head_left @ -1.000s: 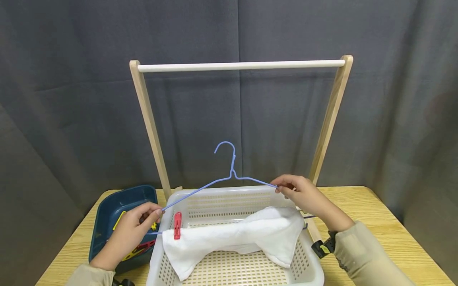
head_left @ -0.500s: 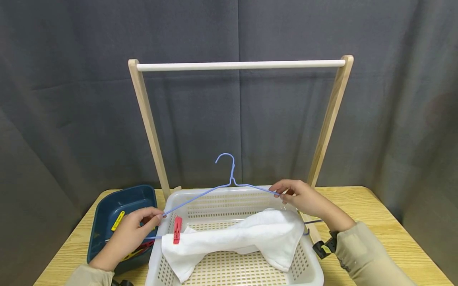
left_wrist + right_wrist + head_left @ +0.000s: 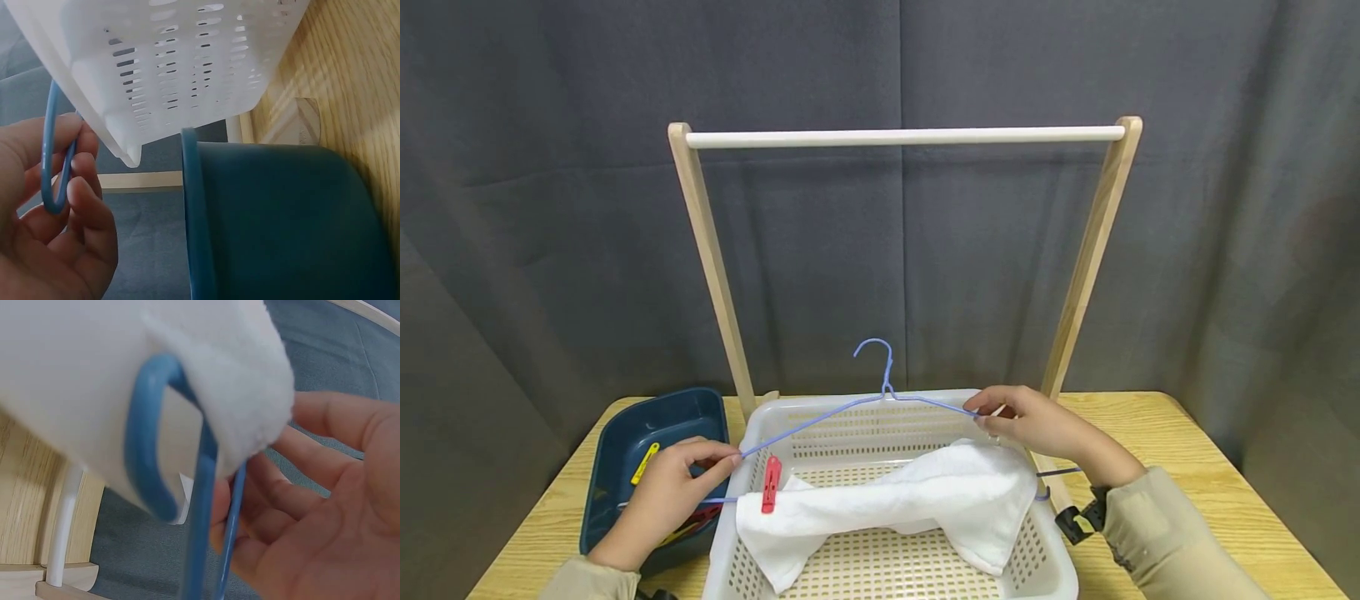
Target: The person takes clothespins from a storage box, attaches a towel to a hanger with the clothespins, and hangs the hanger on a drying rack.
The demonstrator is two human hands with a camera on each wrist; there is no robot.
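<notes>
A blue wire hanger [image 3: 889,367] stands hook-up over the white perforated basket [image 3: 880,575]. Draped across the hanger's lower bar is a white towel [image 3: 880,508], which hangs down into the basket. A red clothespin [image 3: 771,485] clips the towel near its left end; its right end has none in sight. My left hand [image 3: 677,492] pinches the hanger's left arm between thumb and fingers. On the other side, my right hand [image 3: 1037,425] holds the right arm above the towel. The right wrist view shows the hanger's bent right end [image 3: 147,437] close beside the towel.
Behind the basket a wooden rack rises with a white crossbar [image 3: 902,137]. At the left stands a dark blue bin [image 3: 688,408] holding a yellow clothespin [image 3: 645,463] and other red and yellow ones. A wooden table [image 3: 1195,492] lies under everything; grey curtains surround it.
Both hands have lowered the hanger, so its hook now sits lower in front of the curtain. The towel and red clothespin have shifted down slightly. Both hands keep their hold.
</notes>
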